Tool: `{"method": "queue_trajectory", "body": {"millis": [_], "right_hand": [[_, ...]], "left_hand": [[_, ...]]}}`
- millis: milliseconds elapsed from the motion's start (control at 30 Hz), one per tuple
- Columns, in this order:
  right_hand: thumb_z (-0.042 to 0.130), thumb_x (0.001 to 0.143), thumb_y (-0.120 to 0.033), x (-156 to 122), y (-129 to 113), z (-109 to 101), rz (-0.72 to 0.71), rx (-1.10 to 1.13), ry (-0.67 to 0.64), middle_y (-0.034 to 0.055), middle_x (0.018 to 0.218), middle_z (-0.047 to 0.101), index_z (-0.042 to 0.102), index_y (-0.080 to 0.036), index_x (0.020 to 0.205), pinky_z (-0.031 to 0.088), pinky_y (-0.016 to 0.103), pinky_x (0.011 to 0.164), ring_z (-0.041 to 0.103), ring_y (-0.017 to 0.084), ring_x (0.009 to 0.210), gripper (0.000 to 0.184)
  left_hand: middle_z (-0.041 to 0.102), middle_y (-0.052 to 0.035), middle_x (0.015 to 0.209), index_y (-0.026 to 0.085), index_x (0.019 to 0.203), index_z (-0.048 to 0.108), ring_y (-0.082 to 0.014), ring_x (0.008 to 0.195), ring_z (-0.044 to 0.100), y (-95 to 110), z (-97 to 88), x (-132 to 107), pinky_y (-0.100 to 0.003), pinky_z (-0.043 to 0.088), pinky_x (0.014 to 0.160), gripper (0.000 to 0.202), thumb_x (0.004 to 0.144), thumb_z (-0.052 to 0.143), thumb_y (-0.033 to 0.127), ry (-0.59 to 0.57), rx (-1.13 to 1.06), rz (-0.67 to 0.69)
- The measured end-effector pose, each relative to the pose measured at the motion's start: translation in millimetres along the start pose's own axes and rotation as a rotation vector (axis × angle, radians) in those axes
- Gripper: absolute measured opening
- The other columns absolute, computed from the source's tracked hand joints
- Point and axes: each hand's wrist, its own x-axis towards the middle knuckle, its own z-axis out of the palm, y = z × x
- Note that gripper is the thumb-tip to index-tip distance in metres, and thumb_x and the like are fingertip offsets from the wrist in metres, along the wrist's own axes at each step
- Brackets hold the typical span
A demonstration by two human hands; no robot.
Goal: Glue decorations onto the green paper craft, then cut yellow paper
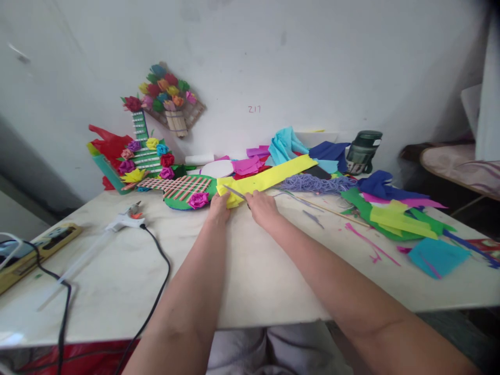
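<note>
Yellow paper (270, 176) (a long, bright strip) looks folded at one end.

L hand (220, 208) holds yellow strip (271, 177), R hand (262, 207) w/ bladed tool (235, 192) over it; glue gun (124, 222) on tbl (258, 271).

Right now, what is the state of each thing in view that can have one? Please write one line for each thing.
Yellow paper strip: spread out, one end in the left hand
Scissors: held in the right hand, blade at the strip; opening unclear
Glue gun: lying on the table, cord attached
Bottle: upright, lid on
Purple yarn: tangled, heaped
White roll: lying on its side
Light blue paper: crumpled
</note>
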Motion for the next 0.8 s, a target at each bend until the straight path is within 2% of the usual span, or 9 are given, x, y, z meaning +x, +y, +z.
{"method": "queue_trajectory", "body": {"millis": [133,267,367,433,567,633,700,733,800], "right_hand": [[0.041,0.082,-0.007,-5,-18,-2,-0.064,-0.051,-0.012,0.0205,0.112,0.052,0.049,-0.01,0.116,0.043,0.035,0.076,0.052,0.029,0.102,0.035],[0.049,0.077,-0.008,-2,-19,-8,-0.1,-0.024,-0.099,0.0199,0.108,0.057,0.051,-0.008,0.117,0.044,0.035,0.075,0.056,0.028,0.098,0.04],[0.049,0.077,-0.009,-1,-13,-13,-0.092,0.037,-0.158,0.0161,0.098,0.063,0.061,-0.012,0.105,0.044,0.031,0.074,0.06,0.025,0.093,0.031],[0.05,0.076,-0.012,0,-8,-13,-0.059,0.099,-0.134,0.0125,0.098,0.065,0.066,-0.017,0.1,0.044,0.029,0.073,0.06,0.024,0.094,0.029],[0.053,0.076,-0.02,4,-2,-1,-0.009,0.233,-0.097,0.0069,0.102,0.066,0.066,-0.026,0.102,0.044,0.029,0.072,0.06,0.023,0.095,0.03],[0.052,0.077,-0.022,9,0,7,0.027,0.368,-0.126,0.0056,0.096,0.068,0.065,-0.026,0.101,0.045,0.027,0.067,0.063,0.02,0.085,0.028],[0.052,0.079,-0.023,14,5,12,0.121,0.597,-0.22,0.0038,0.079,0.068,0.064,-0.023,0.1,0.044,0.023,0.055,0.062,0.015,0.063,0.025],[0.051,0.08,-0.024,16,9,12,0.187,0.715,-0.263,0.0026,0.07,0.066,0.063,-0.021,0.1,0.042,0.021,0.049,0.058,0.012,0.051,0.023],[0.052,0.08,-0.03,19,19,8,0.254,0.895,-0.26,0.0011,0.061,0.061,0.062,-0.016,0.094,0.037,0.019,0.04,0.047,0.008,0.04,0.022]], "left_hand": [[0.068,-0.0078,0.08,0.013,0.085,0.061,-0.0232,0.086,0.066,-1,-0.7,2,-0.036,0.052,0.081,0.026,0.062,0.064,0.001,-0.004,-0.018,0.002],[0.068,-0.0078,0.083,0.014,0.093,0.061,-0.0223,0.088,0.065,0,0.2,1,-0.036,0.051,0.083,0.028,0.066,0.064,0.004,-0.002,-0.031,-0.003],[0.069,-0.0077,0.085,0.014,0.096,0.061,-0.0216,0.087,0.065,1,1.1,0,-0.035,0.051,0.082,0.03,0.068,0.062,0.004,-0.008,-0.025,0.002],[0.069,-0.007,0.084,0.014,0.097,0.061,-0.0206,0.085,0.066,1,1.0,-1,-0.035,0.051,0.082,0.029,0.07,0.06,0.004,0.005,-0.016,0.002],[0.068,-0.0064,0.085,0.015,0.097,0.06,-0.0199,0.084,0.066,1,-0.1,0,-0.034,0.052,0.081,0.027,0.071,0.06,0.006,0.018,0.004,-0.001],[0.068,-0.0072,0.086,0.015,0.095,0.06,-0.0206,0.085,0.066,1,-0.4,1,-0.035,0.052,0.081,0.026,0.07,0.061,0.006,0.018,0.006,-0.007],[0.067,-0.0072,0.085,0.014,0.092,0.059,-0.0208,0.085,0.066,1,-0.2,2,-0.036,0.052,0.08,0.024,0.07,0.059,0.005,0.038,0.008,-0.016],[0.067,-0.0067,0.083,0.014,0.091,0.058,-0.0206,0.084,0.066,1,0.0,2,-0.036,0.052,0.08,0.023,0.071,0.058,0.004,0.053,0.011,-0.021],[0.067,-0.0055,0.081,0.014,0.089,0.058,-0.0195,0.082,0.066,2,0.3,3,-0.036,0.053,0.078,0.022,0.071,0.055,0.001,0.075,0.016,-0.034]]}}
